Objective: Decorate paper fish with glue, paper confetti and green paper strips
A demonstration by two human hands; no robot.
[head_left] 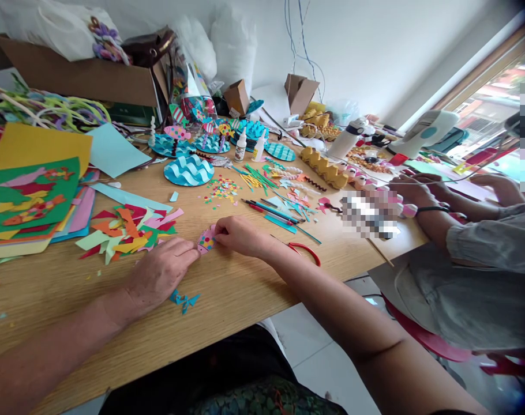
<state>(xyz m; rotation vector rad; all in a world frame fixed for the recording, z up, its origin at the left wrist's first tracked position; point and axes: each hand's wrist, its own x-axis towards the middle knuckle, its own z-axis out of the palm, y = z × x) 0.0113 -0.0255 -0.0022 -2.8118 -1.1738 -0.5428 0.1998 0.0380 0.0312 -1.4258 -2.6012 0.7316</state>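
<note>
A small pink paper fish (207,240) with coloured dots lies low over the wooden table between my two hands. The closed fingertips of my left hand (161,270) hold its left end. At its right end, my right hand (239,235) pinches the paper, hiding part of that edge. Curled blue paper scraps (185,301) are just below my left hand. Red-handled scissors (306,252) rest under my right forearm, their blades partly covered. A heap of coloured paper offcuts (130,233) spreads beyond my left hand, and tiny paper dots (222,191) are scattered past my right.
Stacked coloured sheets (33,196) occupy the left side. Blue wavy paper discs (188,170), glue bottles (240,145), pencils (273,212) and a yellow egg-carton strip (323,167) stand farther back. At right, a co-worker's hands and grey sleeve (496,239) reach over the table.
</note>
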